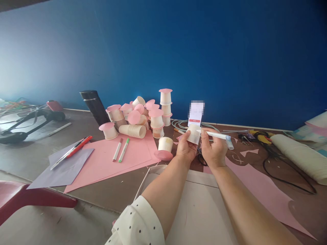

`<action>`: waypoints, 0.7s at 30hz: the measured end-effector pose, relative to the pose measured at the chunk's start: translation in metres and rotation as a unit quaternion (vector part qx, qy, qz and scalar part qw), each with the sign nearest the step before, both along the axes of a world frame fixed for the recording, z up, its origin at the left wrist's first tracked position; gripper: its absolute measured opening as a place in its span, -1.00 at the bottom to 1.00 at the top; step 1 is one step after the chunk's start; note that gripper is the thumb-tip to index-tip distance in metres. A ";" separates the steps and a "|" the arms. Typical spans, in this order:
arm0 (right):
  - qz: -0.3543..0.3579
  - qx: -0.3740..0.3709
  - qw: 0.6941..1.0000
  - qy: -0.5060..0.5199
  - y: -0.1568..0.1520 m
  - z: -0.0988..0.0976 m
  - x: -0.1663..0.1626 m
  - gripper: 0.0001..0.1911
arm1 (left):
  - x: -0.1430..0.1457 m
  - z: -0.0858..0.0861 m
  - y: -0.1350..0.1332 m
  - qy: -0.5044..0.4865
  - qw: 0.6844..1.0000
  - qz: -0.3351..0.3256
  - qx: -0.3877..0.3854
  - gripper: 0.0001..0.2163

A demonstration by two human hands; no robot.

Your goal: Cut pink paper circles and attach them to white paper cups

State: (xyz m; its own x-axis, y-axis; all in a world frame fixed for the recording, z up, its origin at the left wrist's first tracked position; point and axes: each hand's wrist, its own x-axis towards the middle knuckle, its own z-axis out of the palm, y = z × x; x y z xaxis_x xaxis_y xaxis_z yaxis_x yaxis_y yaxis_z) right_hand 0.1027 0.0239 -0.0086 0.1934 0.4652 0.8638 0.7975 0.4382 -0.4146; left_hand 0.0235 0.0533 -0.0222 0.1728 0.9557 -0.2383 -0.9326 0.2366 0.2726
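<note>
My left hand (187, 149) is closed around a small white paper cup (194, 134), tilted, with faint marks on its side. Between the fingers of my right hand (214, 149) is a white marker (216, 135), its tip pointing left at the cup's wall. Whether the tip touches the cup I cannot tell. Just behind the cup stands a phone (195, 115) with a lit screen, partly blurred. Left of my left hand, another paper cup (165, 144) rests upside down on a pink paper disc (164, 155).
Paper cups with pink discs (139, 112) cluster at the wall beside a black bottle (95, 107). Pink sheets (99, 161) carry two markers (120, 150). A red utility knife (71, 151) lies on grey paper (68, 173). Right are cables (278, 177), a white roll (298, 158) and paper scraps.
</note>
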 end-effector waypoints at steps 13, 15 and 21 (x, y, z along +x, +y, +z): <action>0.000 0.008 1.000 -0.006 0.000 0.002 0.001 -0.78 | 0.002 0.003 -0.004 0.007 1.000 -0.003 0.007 -0.89; -0.002 0.007 1.000 -0.005 0.000 0.002 0.001 -0.78 | 0.002 0.004 -0.004 0.005 1.000 -0.004 0.006 -0.90; -0.003 0.000 1.000 -0.009 -0.001 0.003 0.000 -0.76 | 0.001 0.006 -0.005 0.014 1.000 -0.005 -0.005 -0.90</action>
